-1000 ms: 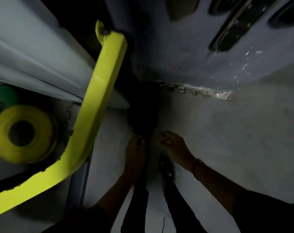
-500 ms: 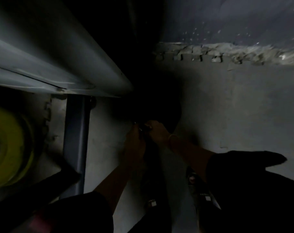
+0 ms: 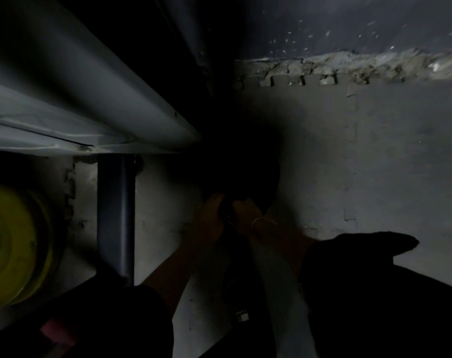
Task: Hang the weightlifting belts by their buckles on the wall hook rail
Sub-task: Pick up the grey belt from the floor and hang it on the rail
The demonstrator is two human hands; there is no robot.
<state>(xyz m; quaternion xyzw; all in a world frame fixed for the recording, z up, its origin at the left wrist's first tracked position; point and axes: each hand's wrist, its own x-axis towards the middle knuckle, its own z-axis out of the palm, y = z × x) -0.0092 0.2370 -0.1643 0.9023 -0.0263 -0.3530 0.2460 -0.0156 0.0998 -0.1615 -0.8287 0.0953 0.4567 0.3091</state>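
The view is very dark. A black rounded mass, apparently a coiled weightlifting belt (image 3: 245,174), lies on the grey floor mat in the corner shadow. My left hand (image 3: 209,220) and my right hand (image 3: 248,213) meet at its near edge. Both have their fingers closed around a dark part between them. A thin bracelet shows on my right wrist. No buckle can be made out, and no wall hook rail is in view.
A yellow weight plate (image 3: 16,241) stands at the left beside a dark blue post (image 3: 115,215). A grey padded beam (image 3: 90,104) slants above them. Interlocking floor mats (image 3: 361,164) end in a crumbled edge (image 3: 348,68) at the wall. My shoe (image 3: 241,316) is below.
Since one second ago the view has dipped toward the floor and the yellow bar has left the frame. My hands have come together on the dark object. Little differs from the half-second frame.
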